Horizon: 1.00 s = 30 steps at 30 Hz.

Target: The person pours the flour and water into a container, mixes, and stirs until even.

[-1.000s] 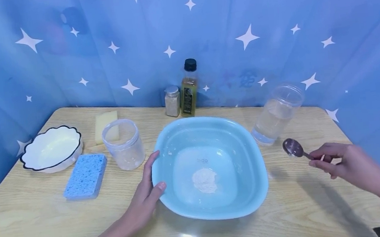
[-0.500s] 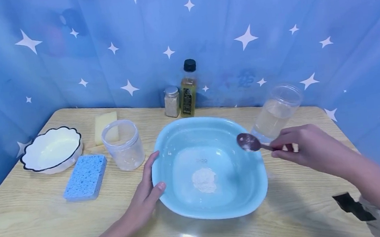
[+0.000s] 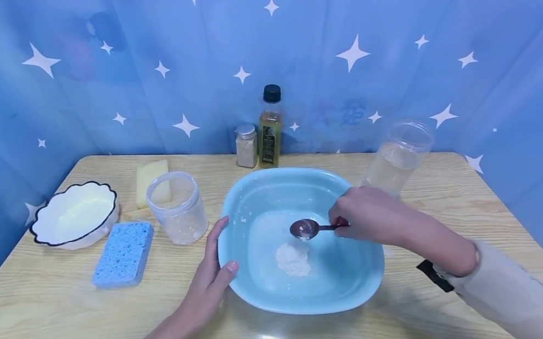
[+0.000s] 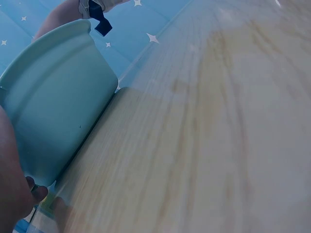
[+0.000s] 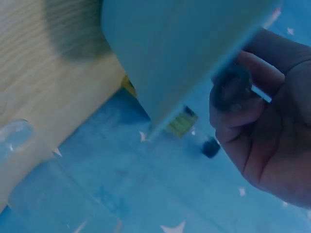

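My right hand [image 3: 366, 216] has just swung in from the right side of the tabletop [image 3: 44, 326], and the small metal spoon [image 3: 307, 228] pinched by its handle in those fingers now sits over the middle of the light-blue plastic basin [image 3: 358, 287]. A second ago that spoon was out by the clear water-filled jar [image 3: 397, 162]; now its bowl hovers just above the little mound of white powder [image 3: 293, 259] on the basin floor, so I judge I'm placed to stir or scoop. My left hand [image 3: 208, 278] hasn't budged: fingers relaxed and straight, laid against the basin's left rim, steadying it. The left wrist view shows that basin wall [image 4: 58, 116] right beside my palm.
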Tool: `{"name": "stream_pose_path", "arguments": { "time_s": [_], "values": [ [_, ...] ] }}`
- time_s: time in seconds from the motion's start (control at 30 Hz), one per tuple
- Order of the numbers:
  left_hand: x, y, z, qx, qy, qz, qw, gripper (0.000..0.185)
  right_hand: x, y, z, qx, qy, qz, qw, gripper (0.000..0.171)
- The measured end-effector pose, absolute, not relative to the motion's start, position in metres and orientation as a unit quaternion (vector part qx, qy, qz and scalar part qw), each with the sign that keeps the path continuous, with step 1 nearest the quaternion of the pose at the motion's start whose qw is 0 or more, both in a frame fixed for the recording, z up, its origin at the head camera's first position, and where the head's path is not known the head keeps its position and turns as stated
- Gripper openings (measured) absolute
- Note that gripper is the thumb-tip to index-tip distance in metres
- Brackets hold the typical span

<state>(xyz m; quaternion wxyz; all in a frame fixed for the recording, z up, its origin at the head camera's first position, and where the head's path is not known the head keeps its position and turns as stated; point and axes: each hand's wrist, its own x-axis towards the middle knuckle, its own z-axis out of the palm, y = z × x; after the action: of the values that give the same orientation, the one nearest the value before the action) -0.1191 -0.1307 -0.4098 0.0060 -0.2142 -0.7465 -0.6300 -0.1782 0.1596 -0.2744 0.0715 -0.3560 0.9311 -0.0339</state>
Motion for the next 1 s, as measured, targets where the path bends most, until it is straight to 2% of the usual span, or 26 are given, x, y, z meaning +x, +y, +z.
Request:
{"name": "stream_pose_path", "arguments": {
  "time_s": [0.27,0.53,0.73,1.0],
  "values": [
    [-0.118,-0.131,-0.410,-0.213,-0.748,-0.629,0.007,0.064,-0.188,0.155,-0.292,-0.322,0.946,0.004,0.035,0.029],
    [-0.119,-0.131,-0.410,-0.225,-0.744,-0.629,0.015,0.064,-0.190,0.161,-0.289,-0.277,0.959,0.001,0.053,0.021],
    [-0.119,-0.129,-0.410,-0.224,-0.742,-0.632,0.015,0.064,-0.190,0.176,-0.281,-0.250,0.963,-0.074,0.064,0.008],
    [-0.119,-0.130,-0.410,-0.223,-0.743,-0.631,0.016,0.064,-0.190,0.196,-0.285,-0.220,0.945,-0.242,0.004,0.010]
  ]
}}
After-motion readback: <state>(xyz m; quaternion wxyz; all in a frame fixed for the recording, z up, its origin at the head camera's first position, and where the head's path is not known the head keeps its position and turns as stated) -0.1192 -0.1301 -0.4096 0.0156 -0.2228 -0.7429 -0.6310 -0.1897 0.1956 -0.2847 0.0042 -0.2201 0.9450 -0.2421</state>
